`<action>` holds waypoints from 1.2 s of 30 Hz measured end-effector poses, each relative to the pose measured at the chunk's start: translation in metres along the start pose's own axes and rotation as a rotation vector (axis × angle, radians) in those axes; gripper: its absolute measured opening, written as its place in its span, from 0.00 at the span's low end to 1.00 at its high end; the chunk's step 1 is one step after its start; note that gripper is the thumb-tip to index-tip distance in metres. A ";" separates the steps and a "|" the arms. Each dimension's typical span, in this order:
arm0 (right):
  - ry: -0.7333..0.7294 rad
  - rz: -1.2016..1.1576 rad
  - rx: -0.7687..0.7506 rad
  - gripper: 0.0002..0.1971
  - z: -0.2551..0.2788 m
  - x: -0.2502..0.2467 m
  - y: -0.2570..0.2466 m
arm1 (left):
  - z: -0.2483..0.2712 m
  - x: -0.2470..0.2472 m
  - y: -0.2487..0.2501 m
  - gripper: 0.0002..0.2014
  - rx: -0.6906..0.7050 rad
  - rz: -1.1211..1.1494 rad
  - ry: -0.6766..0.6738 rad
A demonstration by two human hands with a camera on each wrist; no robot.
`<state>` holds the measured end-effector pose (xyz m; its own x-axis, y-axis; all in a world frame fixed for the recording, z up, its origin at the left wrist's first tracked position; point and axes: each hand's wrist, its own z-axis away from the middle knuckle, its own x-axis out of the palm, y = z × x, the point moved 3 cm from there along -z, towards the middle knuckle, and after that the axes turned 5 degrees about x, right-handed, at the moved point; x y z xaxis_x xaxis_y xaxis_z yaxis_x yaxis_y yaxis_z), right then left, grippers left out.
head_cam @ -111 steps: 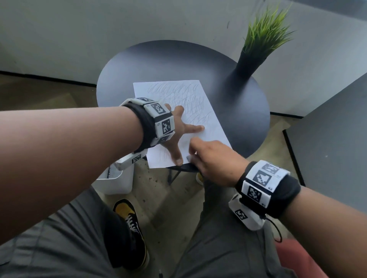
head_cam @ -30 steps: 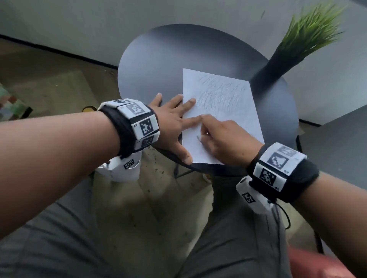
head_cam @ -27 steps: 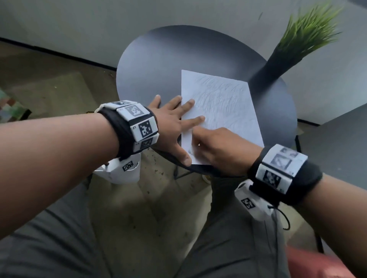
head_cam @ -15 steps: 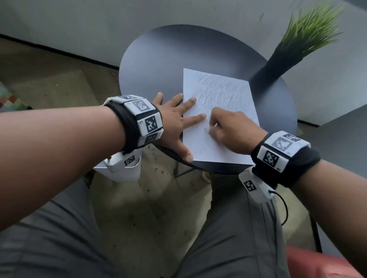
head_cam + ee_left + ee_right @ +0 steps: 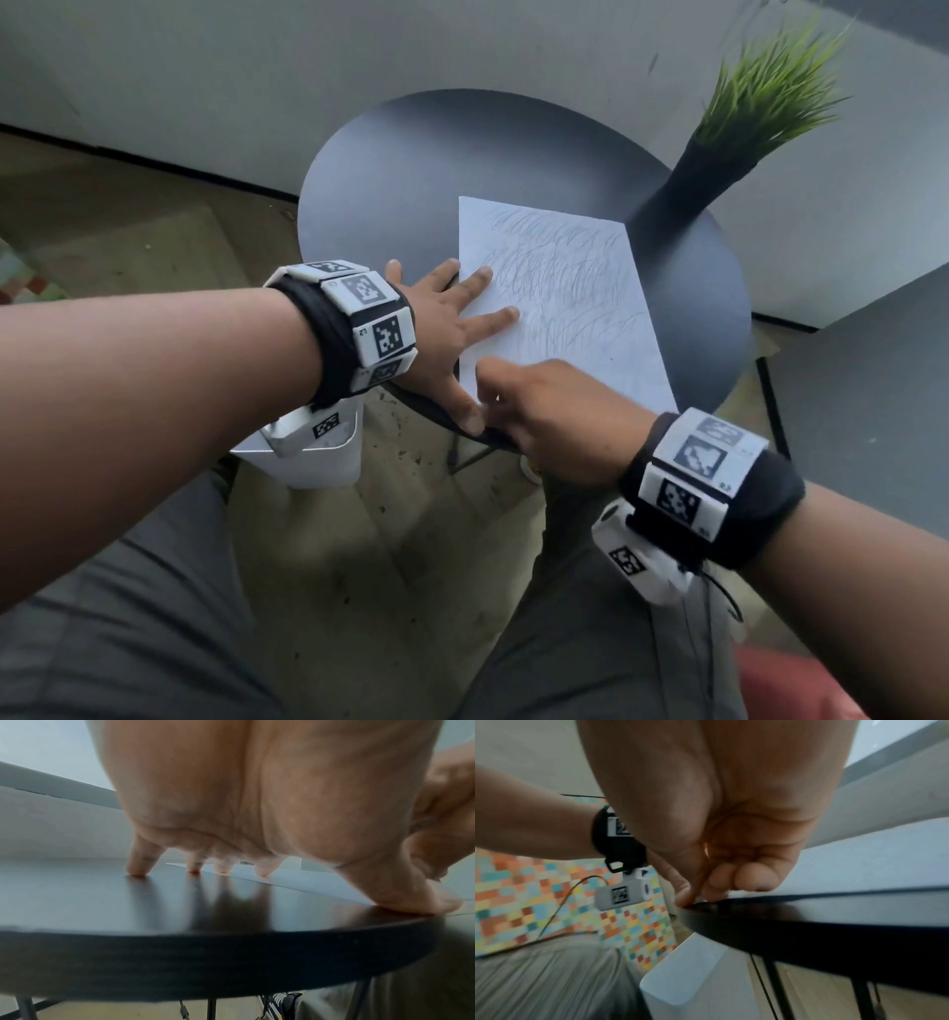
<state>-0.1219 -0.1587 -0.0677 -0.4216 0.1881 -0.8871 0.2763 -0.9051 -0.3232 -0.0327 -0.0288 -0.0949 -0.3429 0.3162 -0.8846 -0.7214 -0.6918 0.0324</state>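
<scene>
My left fingers (image 5: 500,314) are spreading wide and flat. Two are pressing on the paper (image 5: 575,288), and the others are pressing on the table (image 5: 390,169). My left hand (image 5: 436,329) is holding the paper down. My right hand (image 5: 560,416) is curling its fingers tight together at the near corner of the paper, by the table's edge. I cannot tell if they are pinching anything. The paper is lying flat on the round table, with scribbles all over it. It is looking thin, light and bendy, so I think it will slide or crumple easily. A corner or an edge is looking like the best place to grab. A plant (image 5: 770,92) is standing behind the paper.
</scene>
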 end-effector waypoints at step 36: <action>0.139 0.054 0.200 0.07 -0.012 -0.016 0.028 | 0.000 -0.005 0.003 0.65 -0.017 -0.008 -0.059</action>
<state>-0.0968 -0.1821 -0.0665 -0.2837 0.1756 -0.9427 0.1128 -0.9701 -0.2147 -0.0328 -0.0324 -0.0908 -0.3722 0.3589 -0.8559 -0.7141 -0.6999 0.0170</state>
